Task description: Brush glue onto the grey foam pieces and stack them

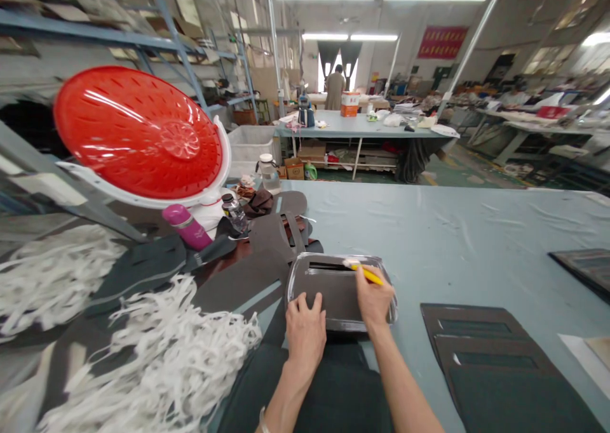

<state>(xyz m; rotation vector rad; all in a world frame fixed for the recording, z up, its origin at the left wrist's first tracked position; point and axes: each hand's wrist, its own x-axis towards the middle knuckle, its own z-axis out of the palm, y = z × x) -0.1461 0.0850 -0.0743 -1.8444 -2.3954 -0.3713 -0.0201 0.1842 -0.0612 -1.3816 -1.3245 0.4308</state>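
Observation:
My left hand [305, 328] lies flat, fingers spread, on a clear plastic template [298, 274] that covers a dark grey leather piece [333, 293] with a slot near its top. My right hand [374, 299] is closed on a yellow pen [366, 273], its tip at the right end of the slot. Both hands rest on the pale blue table [452, 230] just in front of me.
Stacked dark cut pieces [481, 350] lie to the right. A heap of white strips [157, 350] and dark leather shapes [267, 236] lie left, with a pink bottle [187, 226] and a red basket [138, 131] behind. A person [335, 87] stands far back at another table.

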